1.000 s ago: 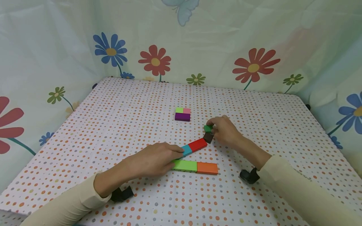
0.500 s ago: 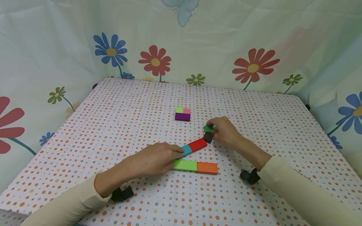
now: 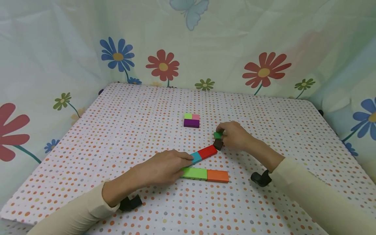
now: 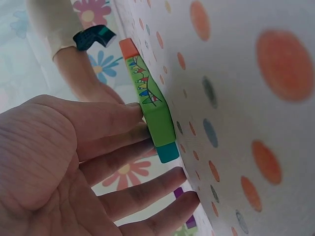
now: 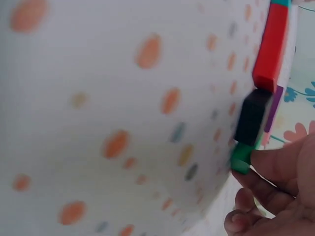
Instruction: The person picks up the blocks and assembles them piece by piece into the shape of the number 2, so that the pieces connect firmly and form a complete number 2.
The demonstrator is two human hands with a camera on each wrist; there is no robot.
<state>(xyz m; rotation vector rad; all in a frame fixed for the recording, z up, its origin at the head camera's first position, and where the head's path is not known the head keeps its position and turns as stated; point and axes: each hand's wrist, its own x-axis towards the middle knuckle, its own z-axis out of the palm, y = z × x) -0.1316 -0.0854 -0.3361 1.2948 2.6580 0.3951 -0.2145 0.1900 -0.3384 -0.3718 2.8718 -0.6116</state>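
Note:
My left hand (image 3: 164, 166) holds the left ends of two rows of blocks. Its thumb lies on a light green block (image 4: 160, 123) with printed bunting, and the index finger reaches the blue block (image 3: 196, 158). An orange block (image 3: 217, 176) continues the light green one. Beyond the blue block, a red block (image 3: 208, 152) extends the slanted upper row, with a black block (image 5: 253, 115) at its corner. My right hand (image 3: 235, 135) pinches a small green block (image 5: 241, 158) between thumb and fingers, right at the black block's far end. The left palm hides the rows' left ends.
Farther back, a small light green block (image 3: 188, 116), a pink block (image 3: 195, 117) and a purple block (image 3: 191, 123) sit together. A dotted cloth (image 3: 141, 114) covers the table. Flower-printed curtain (image 3: 217, 39) surrounds the back and sides.
The head view has shifted slightly, so everything sits a little lower and to the right. Both hands and the blocks keep their places relative to each other.

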